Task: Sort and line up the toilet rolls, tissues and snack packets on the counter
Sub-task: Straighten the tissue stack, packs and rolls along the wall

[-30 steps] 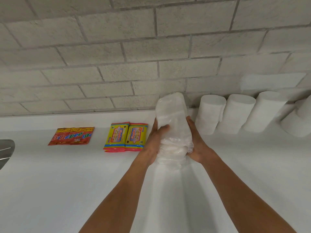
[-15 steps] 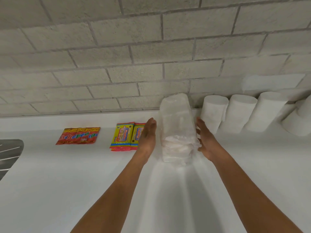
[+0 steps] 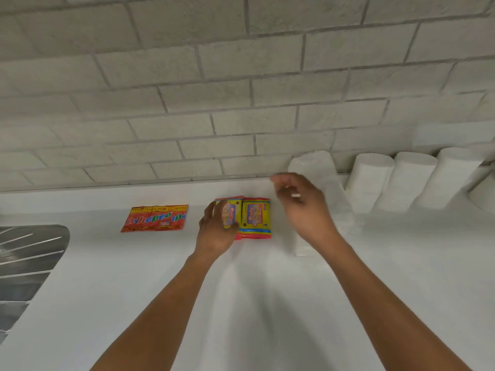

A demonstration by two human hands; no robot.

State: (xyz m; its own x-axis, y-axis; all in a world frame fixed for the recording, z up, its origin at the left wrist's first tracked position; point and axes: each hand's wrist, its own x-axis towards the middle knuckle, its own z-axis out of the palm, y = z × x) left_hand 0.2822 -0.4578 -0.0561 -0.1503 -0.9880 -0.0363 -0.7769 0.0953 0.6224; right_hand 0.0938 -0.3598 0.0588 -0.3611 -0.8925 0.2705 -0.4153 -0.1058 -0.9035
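1. Both hands have left the clear-wrapped white tissue pack [image 3: 318, 199], which they were steadying a second ago; it now stands by itself against the grey brick wall [image 3: 241, 89], on the white surface [image 3: 254, 303].
2. Taking that pack as the landmark: the left hand [image 3: 217, 231] has shifted to its left and now rests on the pair of yellow snack packets with red edges [image 3: 247, 218], thumb and fingers curled round the left packet's edge, apparently gripping it.
3. The right hand [image 3: 302, 207] hovers in front of the pack, blurred by motion, fingers loosely bent and holding nothing.
4. Just right of the pack, three white toilet rolls [image 3: 409, 180] stand upright in a row along the wall, touching or nearly so; more white shapes lie at the far right edge, too cropped to identify.
5. Farther left of the pack, beyond the yellow pair, a strip of red snack sachets [image 3: 155, 218] lies flat, and a metal sink drainer [image 3: 26, 263] sits at the left edge.
6. Judgement: tissues look placed; the work has turned to squaring up the snack packets.
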